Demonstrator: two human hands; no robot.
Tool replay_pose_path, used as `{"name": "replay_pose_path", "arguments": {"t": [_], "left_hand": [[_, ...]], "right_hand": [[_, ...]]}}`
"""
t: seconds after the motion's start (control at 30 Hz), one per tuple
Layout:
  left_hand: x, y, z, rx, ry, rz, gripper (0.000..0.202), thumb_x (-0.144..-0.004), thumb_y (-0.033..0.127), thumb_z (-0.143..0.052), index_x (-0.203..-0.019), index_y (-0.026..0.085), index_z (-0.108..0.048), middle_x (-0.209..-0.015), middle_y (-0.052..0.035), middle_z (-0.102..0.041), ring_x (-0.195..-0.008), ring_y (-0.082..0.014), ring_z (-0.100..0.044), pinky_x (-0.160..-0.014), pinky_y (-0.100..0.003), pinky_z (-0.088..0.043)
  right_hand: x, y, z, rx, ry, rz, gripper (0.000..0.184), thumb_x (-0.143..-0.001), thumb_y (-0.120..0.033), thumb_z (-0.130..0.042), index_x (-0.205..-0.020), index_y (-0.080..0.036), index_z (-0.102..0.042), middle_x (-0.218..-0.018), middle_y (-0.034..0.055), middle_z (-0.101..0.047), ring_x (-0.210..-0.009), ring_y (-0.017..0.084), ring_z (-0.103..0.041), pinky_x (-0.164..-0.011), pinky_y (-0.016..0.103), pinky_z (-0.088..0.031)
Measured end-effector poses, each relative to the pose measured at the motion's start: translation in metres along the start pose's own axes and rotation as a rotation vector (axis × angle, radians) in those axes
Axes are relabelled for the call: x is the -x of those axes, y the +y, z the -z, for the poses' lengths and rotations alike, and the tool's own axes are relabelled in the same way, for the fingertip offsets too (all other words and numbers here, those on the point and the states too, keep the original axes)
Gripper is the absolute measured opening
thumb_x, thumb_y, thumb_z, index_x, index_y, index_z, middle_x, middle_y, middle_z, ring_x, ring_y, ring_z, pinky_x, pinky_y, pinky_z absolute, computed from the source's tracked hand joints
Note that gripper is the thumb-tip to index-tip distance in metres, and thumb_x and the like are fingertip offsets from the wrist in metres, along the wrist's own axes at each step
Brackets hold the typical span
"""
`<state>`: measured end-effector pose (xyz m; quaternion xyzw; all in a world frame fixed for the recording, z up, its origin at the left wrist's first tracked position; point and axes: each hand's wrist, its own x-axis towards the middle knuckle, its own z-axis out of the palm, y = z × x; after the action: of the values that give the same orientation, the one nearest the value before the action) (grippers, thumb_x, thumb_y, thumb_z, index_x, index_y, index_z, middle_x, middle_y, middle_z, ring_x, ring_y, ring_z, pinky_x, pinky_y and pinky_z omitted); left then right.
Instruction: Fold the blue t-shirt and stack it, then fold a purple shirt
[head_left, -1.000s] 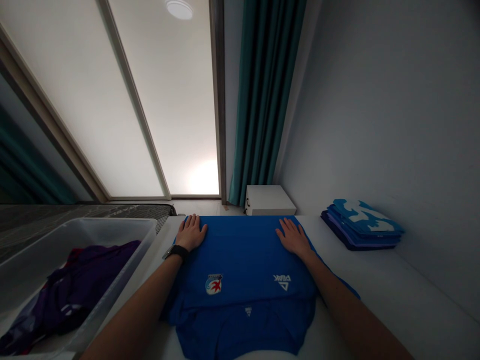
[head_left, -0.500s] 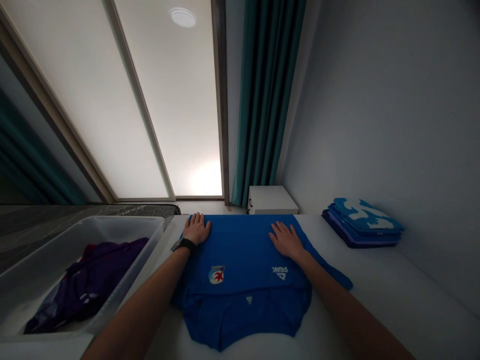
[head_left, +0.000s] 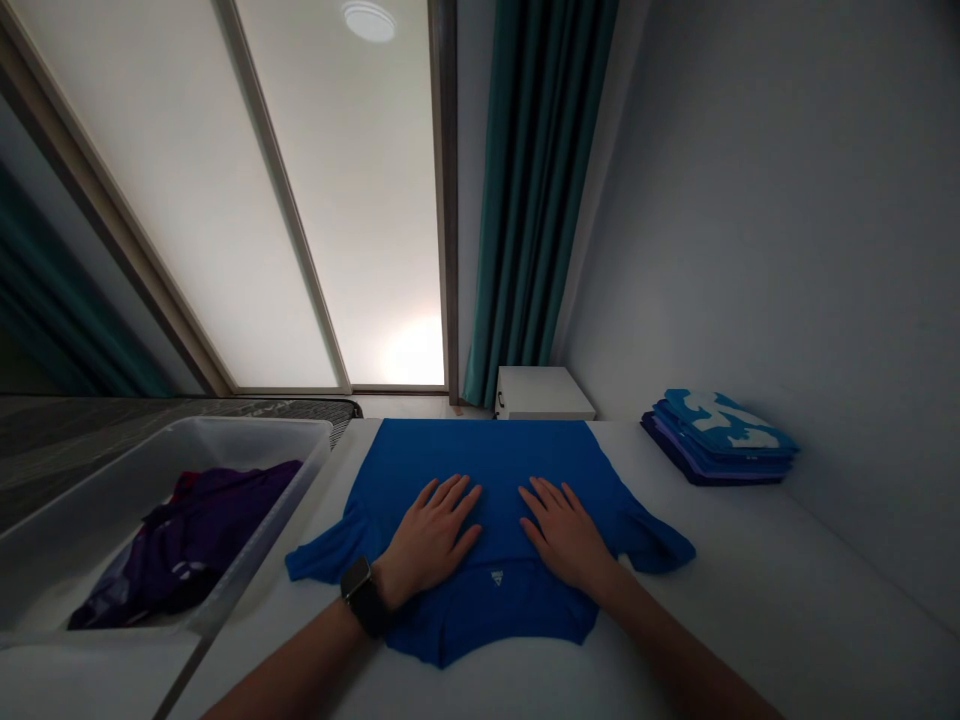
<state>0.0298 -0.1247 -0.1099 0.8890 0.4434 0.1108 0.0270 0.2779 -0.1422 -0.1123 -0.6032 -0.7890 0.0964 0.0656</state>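
Note:
A blue T-shirt (head_left: 487, 455) lies spread on the white table, its collar toward me and both sleeves out to the sides. My left hand (head_left: 431, 530), with a black watch at the wrist, rests flat on the left of the shirt's chest, fingers spread. On the right of the chest my right hand (head_left: 562, 530) lies flat too, its fingers apart. Between the wrists a small white mark shows inside the neck. The chest prints are hidden under my hands.
A clear plastic bin (head_left: 319, 450) at the left holds crumpled purple clothing (head_left: 202, 530). Folded blue and purple garments (head_left: 720, 440) are stacked at the right by the wall. Beyond the white table (head_left: 720, 620) stands a small white cabinet (head_left: 544, 393).
Both hands have slid toward me and inward, from the shirt's far part to its chest, covering the prints. The left sleeve now sticks out to the side.

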Motion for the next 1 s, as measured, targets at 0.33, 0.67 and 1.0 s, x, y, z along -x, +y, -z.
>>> {"name": "replay_pose_path", "arguments": {"t": [0.33, 0.67, 1.0], "left_hand": [[0.026, 0.023, -0.001, -0.068, 0.005, 0.008, 0.057, -0.097, 0.056, -0.028, -0.143, 0.026, -0.044, -0.146, -0.0094, -0.048, -0.135, -0.031, -0.041, -0.11, -0.056, -0.031], [0.007, 0.007, -0.008, -0.024, 0.02, 0.024, 0.056, -0.098, 0.053, -0.027, -0.145, 0.026, -0.042, -0.149, -0.0072, -0.043, -0.138, -0.0291, -0.037, -0.111, -0.054, -0.029], [-0.035, -0.01, 0.008, -0.182, 0.195, -0.042, 0.037, -0.098, 0.034, -0.032, -0.104, 0.019, -0.065, -0.099, -0.0096, -0.066, -0.097, -0.0245, -0.056, -0.098, -0.045, -0.037]], "right_hand": [[0.019, -0.017, -0.004, -0.014, 0.111, 0.049, 0.057, -0.1, -0.045, -0.018, -0.139, -0.018, -0.052, -0.145, 0.0094, -0.048, -0.136, 0.024, -0.039, -0.115, 0.045, -0.026], [-0.003, -0.003, -0.006, -0.027, 0.134, 0.092, 0.056, -0.1, -0.044, -0.02, -0.139, -0.018, -0.051, -0.147, 0.0072, -0.047, -0.138, 0.021, -0.036, -0.117, 0.041, -0.021], [-0.051, 0.01, 0.006, 0.04, 0.254, 0.117, 0.05, -0.099, -0.031, -0.021, -0.115, -0.017, -0.066, -0.119, 0.0103, -0.066, -0.114, 0.023, -0.056, -0.103, 0.038, -0.038]]}}
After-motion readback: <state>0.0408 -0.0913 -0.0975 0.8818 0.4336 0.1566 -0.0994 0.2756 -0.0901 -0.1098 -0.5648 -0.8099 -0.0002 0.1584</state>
